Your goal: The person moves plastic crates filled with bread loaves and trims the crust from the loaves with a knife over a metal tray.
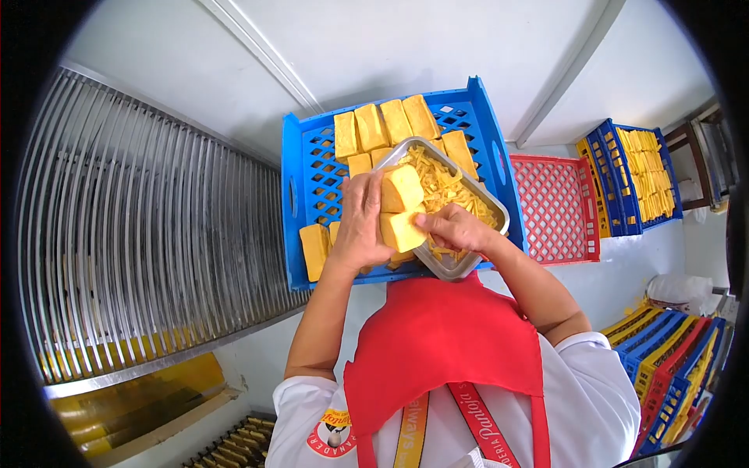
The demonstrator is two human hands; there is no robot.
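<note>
My left hand [363, 222] is wrapped round two yellow bread loaves, an upper loaf [402, 188] and a lower loaf [402, 232], held one against the other. The thumb of my right hand [456, 228] touches the right edge of the lower loaf. Its fingers are curled, and whatever they hold is hidden. Beneath both hands a metal pan [499, 212] lies tilted, filled with yellow strips [441, 183] that look like crust trimmings. The pan rests on a blue crate [499, 168], over more yellow loaves [395, 118] set in rows.
Left of the crate stands a metal rack [156, 226] of close-set bars. On the right is a red crate [555, 207], then blue crates [620, 179] with yellow slices. Stacked coloured crates [663, 359] stand at lower right. A white wall [437, 47] rises behind.
</note>
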